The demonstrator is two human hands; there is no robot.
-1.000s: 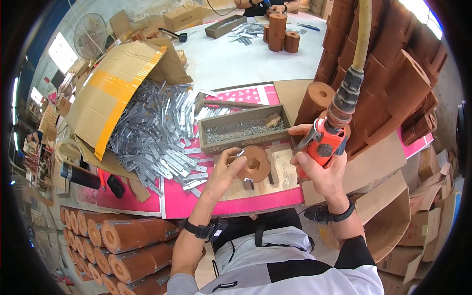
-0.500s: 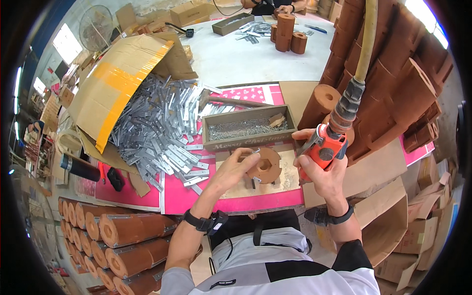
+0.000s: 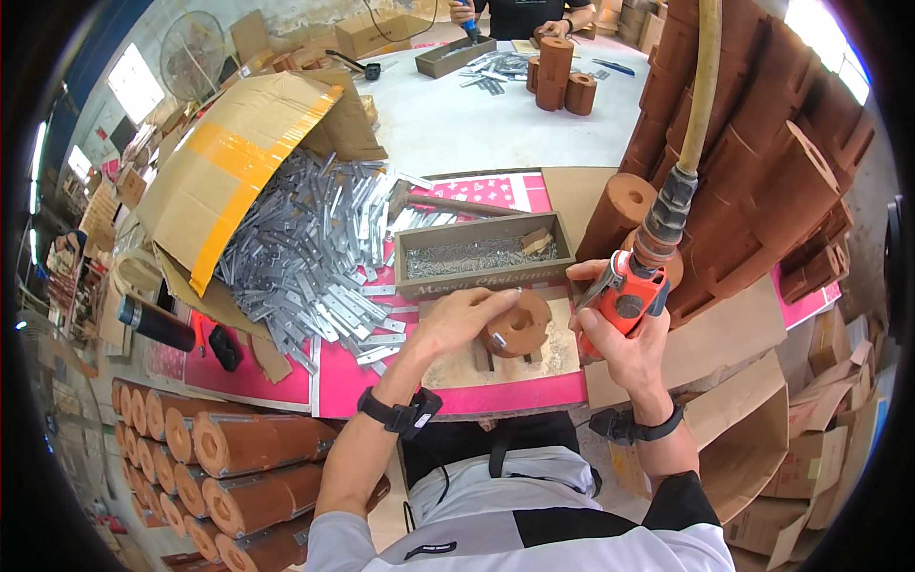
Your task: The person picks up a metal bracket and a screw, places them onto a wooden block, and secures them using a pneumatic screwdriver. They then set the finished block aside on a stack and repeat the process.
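Note:
My left hand (image 3: 459, 322) grips the far left edge of a short brown cylinder (image 3: 530, 329), its fingers bent over the rim. The cylinder has a hole through its middle and a small metal piece on its near left side. It is tilted above a light wooden board (image 3: 553, 360) on the pink-topped table. My right hand (image 3: 631, 348) is wrapped round a red air-powered driver (image 3: 624, 297), just right of the cylinder. A yellowish hose (image 3: 703, 91) runs up from the tool's black coupling. The driver's tip is hidden by my hand.
A wooden box of screws (image 3: 477, 259) stands behind the cylinder. Flat metal strips (image 3: 315, 238) spill from a cardboard box (image 3: 229, 162) at left. Brown cylinders are stacked lower left (image 3: 257, 448) and right (image 3: 753, 181). Beyond the white table, a co-worker's hand (image 3: 461, 11) holds a blue tool.
My left hand has shifted from above the cylinder's left side onto its far edge. The cylinder has tilted and turned. The co-worker's hand with a blue tool has come over the far tray.

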